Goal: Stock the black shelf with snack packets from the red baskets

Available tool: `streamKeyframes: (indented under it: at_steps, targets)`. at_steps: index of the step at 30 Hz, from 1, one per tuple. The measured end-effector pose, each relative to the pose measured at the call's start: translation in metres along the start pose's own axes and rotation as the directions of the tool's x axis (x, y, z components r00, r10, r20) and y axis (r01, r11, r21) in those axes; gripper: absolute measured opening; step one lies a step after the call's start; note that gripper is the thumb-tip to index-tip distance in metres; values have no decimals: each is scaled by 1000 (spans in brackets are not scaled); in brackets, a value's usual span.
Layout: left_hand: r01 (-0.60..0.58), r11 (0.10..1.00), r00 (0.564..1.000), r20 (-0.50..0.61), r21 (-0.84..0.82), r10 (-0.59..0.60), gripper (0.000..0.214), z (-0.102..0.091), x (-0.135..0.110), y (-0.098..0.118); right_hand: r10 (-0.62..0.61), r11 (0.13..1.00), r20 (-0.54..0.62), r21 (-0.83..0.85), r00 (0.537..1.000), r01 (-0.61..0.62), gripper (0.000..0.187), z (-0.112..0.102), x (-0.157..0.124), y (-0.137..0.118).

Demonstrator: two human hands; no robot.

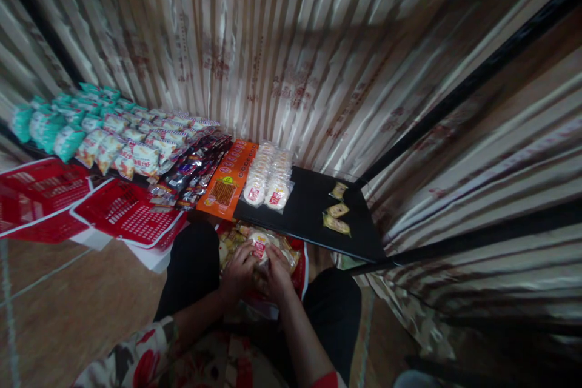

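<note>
Between my knees, my left hand [239, 271] and my right hand [278, 271] hold a round white packaged rice cracker [260, 244] with a red label, one hand at each side. Below them sits a red basket [305, 267] full of wrapped snacks [285, 245], partly hidden by my hands. Just beyond, two rows of similar rice cracker packs [278, 191] lie on a black shelf [309, 200]. An orange snack bag [225, 185] lies left of those rows.
Dark snack packets [195, 163], white chip bags [140, 154] and teal bags [68, 139] line the shelf's left. Small yellow packets [337, 218] lie at its right. Red baskets [127, 209] stand at left. Black poles [454, 82] and a curtain [295, 42] surround the shelf.
</note>
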State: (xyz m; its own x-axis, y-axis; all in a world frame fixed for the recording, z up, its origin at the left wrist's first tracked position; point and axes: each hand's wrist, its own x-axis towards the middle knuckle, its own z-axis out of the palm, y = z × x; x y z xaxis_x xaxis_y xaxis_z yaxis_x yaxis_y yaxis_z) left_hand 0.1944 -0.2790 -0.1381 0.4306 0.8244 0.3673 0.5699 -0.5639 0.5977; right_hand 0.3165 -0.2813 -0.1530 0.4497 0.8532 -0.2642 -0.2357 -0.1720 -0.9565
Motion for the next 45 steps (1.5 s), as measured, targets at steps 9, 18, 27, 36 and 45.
streamKeyframes:
  at_steps: [9,18,27,36,45]
  targets:
    - [148,970,984,-67,-195,-163,33,-8,14,2,107,971,-32,221,994,-97,44,-7,7,-32]
    - [410,762,897,74,-501,-435,23,2,65,-4,-84,996,-12,-9,996,84,49,-5,30,-63]
    - [455,785,872,32,-420,-488,15,-1,120,6,-286,868,-32,-432,958,245,48,-15,76,-79]
    - [355,922,928,-65,-155,-368,35,7,129,0,-316,871,-133,-434,939,231,51,-10,105,-72]
    - [123,991,992,-15,-44,-124,43,13,121,-2,-399,828,-163,-486,902,279,48,-5,107,-69]
